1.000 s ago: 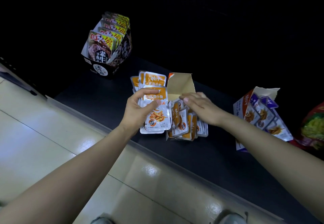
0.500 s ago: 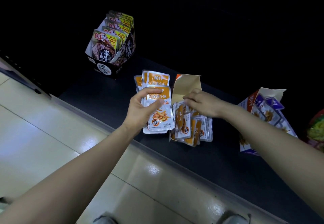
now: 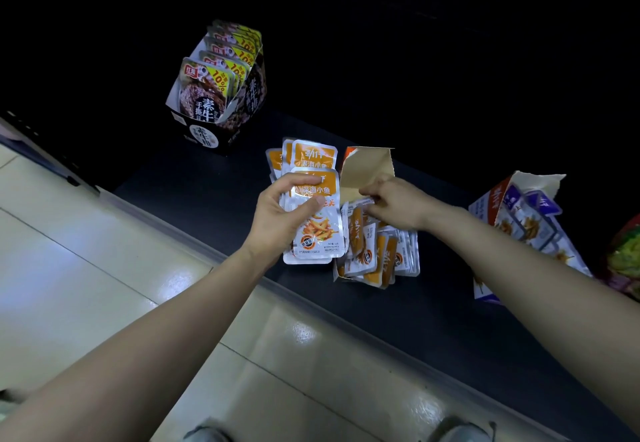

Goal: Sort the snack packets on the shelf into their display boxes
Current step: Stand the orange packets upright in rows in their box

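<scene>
Left grip: your left hand (image 3: pixel 277 220) is clamped on a fanned stack of orange packets (image 3: pixel 318 233), thumb across the front one, fingers behind.
Stack position: held upright over the shelf (image 3: pixel 415 306), near its front edge and just left of the orange display box (image 3: pixel 363 171); the lowest packets reach down to the shelf front.
Right grip: your right hand (image 3: pixel 398 202) sits at the top of that box with its fingers bent down onto the upper edges of the packets inside; whether they pinch one cannot be told.
Orange box: stands by the front edge of the shelf, its brown flap raised at the back, with boxed orange packets (image 3: pixel 377 254) packed on edge and leaning out at the front.
Black display box (image 3: pixel 221 130): well apart, toward the back left of the shelf, filled with a neat row of dark packets (image 3: pixel 207 85) with yellow corners.
Purple box (image 3: pixel 485 206): toward the right end of the shelf, top torn open, purple packets (image 3: pixel 530 220) spilling forward.
Right edge: a red and green bag (image 3: pixel 623 265) just beside the purple box, partly cut off.
Below: pale floor tiles (image 3: pixel 86 251) and the toes of your shoes (image 3: pixel 457 431).
</scene>
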Tool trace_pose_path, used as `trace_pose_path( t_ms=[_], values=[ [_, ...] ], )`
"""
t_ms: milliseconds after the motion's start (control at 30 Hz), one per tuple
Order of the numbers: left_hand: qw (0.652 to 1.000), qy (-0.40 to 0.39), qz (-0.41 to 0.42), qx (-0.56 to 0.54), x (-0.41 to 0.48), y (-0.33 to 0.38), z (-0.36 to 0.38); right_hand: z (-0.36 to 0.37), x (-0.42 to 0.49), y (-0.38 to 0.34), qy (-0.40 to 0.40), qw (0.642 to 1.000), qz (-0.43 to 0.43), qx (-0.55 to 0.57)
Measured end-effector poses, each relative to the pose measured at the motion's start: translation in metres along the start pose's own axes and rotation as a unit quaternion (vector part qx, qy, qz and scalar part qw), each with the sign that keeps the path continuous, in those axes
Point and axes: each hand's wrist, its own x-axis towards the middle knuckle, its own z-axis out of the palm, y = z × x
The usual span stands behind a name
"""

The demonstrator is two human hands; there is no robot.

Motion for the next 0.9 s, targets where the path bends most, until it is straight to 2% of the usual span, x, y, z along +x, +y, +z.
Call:
trace_pose_path(
  t_ms=[300,467,733,900],
  values=[
    [1.000,0.003,-0.006,0.009,0.001,-0.003,0.000,0.001,-0.001,-0.001,0.024,1.000,-0.002,-0.002],
    [1.000,0.003,-0.007,0.007,0.001,-0.004,0.000,0.002,0.005,-0.006,0.027,0.998,0.003,-0.056],
    [1.000,0.012,-0.010,0.007,0.003,-0.006,-0.003,-0.007,-0.001,-0.005,0.094,0.995,-0.030,0.011],
    [1.000,0.009,-0.006,0.002,0.003,-0.006,-0.004,-0.021,-0.013,-0.006,0.211,0.975,-0.066,0.023]
  ],
)
